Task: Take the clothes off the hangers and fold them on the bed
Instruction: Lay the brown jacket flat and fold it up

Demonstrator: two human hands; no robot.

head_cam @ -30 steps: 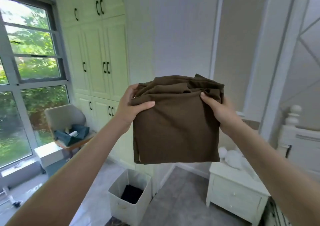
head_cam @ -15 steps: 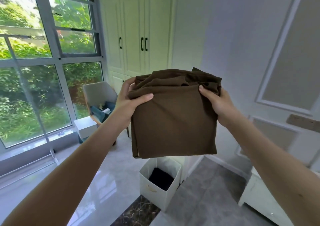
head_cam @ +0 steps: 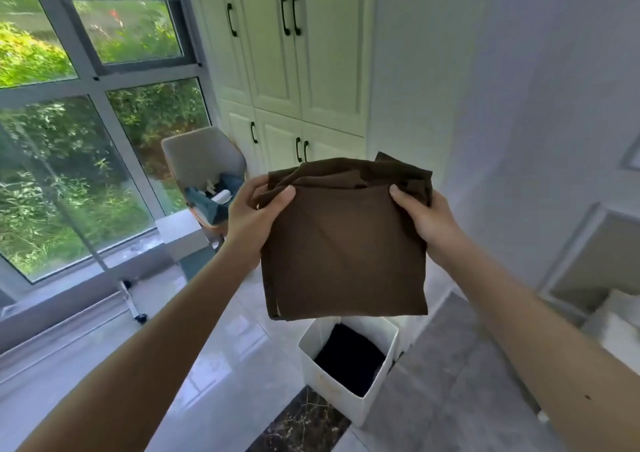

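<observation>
Two hands, left hand [head_cam: 254, 214] and right hand [head_cam: 427, 219], pinch a folded brown cloth [head_cam: 344, 243] (soft, squarish) at its upper corners.

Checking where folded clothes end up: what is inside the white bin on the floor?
The white bin holds a dark folded cloth. The brown garment, held above, covers the bin's far rim; anything beneath the dark cloth is hidden.

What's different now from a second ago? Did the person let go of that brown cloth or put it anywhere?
No. The view has swung left and tilted down: the bedside cabinet has gone out of sight and the white bin now sits right below the folded brown cloth. Nothing was let go. The left hand and right hand pinch its top corners as before, and the cloth hangs folded just the same.
</observation>
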